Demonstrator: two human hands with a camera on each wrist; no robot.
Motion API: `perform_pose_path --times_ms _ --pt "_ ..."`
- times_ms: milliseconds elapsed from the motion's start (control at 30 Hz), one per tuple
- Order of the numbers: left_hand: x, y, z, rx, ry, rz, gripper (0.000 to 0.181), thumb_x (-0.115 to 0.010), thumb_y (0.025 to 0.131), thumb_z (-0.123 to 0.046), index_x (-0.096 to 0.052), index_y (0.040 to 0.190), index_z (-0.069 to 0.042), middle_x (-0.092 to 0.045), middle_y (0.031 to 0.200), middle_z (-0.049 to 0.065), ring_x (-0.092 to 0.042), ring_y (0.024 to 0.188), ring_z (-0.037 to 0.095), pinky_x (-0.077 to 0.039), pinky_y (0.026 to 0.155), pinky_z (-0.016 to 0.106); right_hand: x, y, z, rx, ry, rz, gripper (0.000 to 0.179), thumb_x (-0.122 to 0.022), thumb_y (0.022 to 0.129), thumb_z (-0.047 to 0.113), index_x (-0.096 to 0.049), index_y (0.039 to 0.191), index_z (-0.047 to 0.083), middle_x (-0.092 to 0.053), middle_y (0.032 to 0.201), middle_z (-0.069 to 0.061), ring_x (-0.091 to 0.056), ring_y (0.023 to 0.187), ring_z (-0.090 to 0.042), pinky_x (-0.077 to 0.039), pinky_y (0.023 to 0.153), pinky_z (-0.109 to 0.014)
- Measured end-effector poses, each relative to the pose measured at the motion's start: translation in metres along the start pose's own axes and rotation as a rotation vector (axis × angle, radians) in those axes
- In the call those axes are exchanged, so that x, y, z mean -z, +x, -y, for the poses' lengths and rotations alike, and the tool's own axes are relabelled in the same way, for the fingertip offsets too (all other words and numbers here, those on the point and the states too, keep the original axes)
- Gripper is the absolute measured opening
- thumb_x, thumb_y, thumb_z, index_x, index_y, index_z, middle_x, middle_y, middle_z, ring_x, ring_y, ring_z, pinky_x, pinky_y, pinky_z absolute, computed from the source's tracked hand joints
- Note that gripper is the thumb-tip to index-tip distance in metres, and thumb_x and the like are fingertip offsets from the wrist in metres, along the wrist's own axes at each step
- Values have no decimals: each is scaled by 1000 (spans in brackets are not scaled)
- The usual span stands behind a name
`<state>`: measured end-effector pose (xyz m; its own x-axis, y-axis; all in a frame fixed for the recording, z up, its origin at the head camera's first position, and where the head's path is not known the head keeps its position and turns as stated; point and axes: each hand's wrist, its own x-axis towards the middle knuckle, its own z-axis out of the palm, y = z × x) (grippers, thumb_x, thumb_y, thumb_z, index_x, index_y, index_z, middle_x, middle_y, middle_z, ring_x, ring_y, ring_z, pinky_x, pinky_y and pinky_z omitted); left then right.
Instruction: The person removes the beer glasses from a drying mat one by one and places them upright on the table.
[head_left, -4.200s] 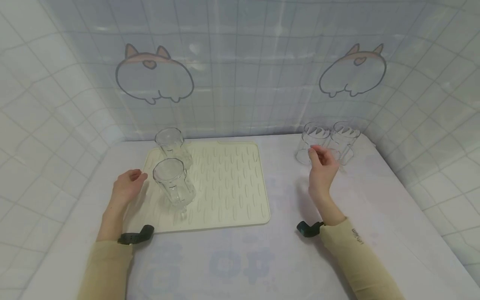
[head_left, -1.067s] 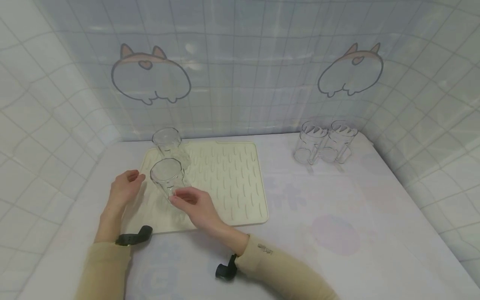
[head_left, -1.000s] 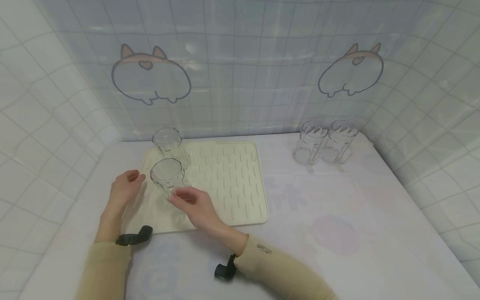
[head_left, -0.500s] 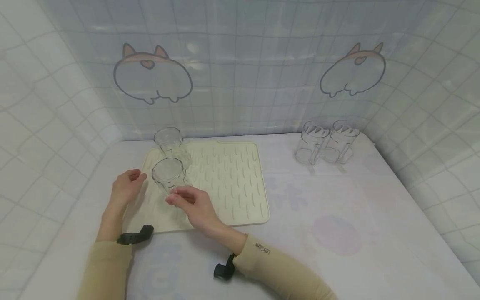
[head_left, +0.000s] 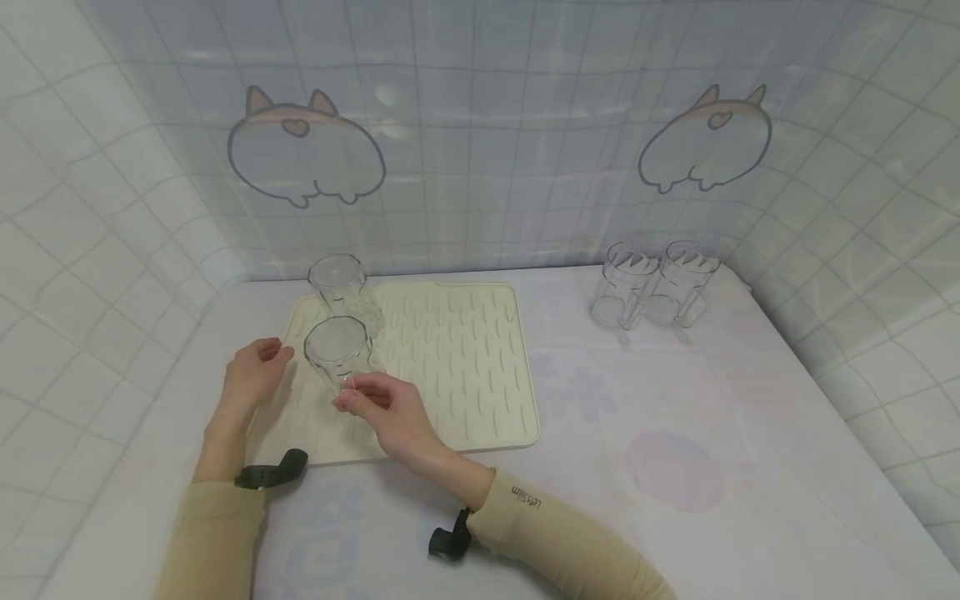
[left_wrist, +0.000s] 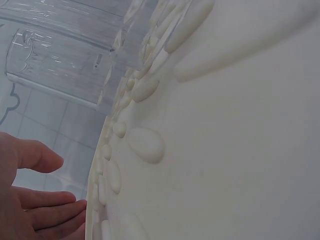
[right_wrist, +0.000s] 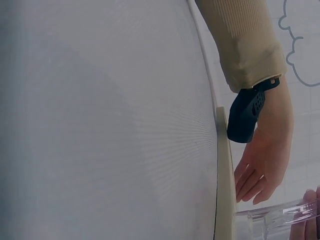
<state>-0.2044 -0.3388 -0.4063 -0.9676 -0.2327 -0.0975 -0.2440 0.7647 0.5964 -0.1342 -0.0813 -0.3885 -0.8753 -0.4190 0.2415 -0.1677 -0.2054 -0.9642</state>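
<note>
A clear glass mug (head_left: 337,340) stands upright on the left part of a cream drying mat (head_left: 465,367). My right hand (head_left: 396,417) pinches its handle between thumb and fingers, hiding the handle. In the right wrist view this mug (right_wrist: 270,219) shows at the lower right corner, its base on the mat. Behind it stands a second glass mug (head_left: 337,287), near the mat's back left corner. My left hand (head_left: 253,377) rests by the mat's left edge, holding nothing; in the left wrist view its fingers (left_wrist: 52,217) are loosely bent, apart from the mugs.
Two more glass mugs, one (head_left: 626,287) left of the other (head_left: 684,287), stand side by side at the table's back right. Tile-patterned sheeting (head_left: 480,167) rises behind and at both sides. Black wrist cameras (head_left: 450,542) jut out from both wrists.
Over about three seconds my right hand went from the back right mugs to the front left mug and took its handle. During the last second hands and mugs have stayed practically still.
</note>
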Motion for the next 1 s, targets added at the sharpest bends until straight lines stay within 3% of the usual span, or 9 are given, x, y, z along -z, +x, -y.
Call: perform_pose_path --times_ms 500,733,1000 --pt "1 -1 1 -14 -6 8 62 -35 99 -36 -32 139 11 -42 135 33 -38 124 49 -34 101 57 0 -1 1 -11 12 -6 21 -57 93 10 -63 110 0 -68 97 -22 -68 93 -19 -52 82 -20" --pt "2 -2 0 -12 -14 16 62 -35 99 -37 -32 139 11 -42 134 34 -38 124 49 -34 100 58 0 4 -22 -28 18 4 25 -59 92 16 -63 113 3 -71 97 -11 -67 92 -9 -52 82 -20" --pt "2 0 0 -4 -8 14 64 -34 99 -38 -31 140 10 -41 136 33 -38 125 48 -34 101 57 4 4 -23 -30 25 13 29 -60 92 22 -64 114 4 -72 94 -4 -67 90 -5 -52 82 -20"
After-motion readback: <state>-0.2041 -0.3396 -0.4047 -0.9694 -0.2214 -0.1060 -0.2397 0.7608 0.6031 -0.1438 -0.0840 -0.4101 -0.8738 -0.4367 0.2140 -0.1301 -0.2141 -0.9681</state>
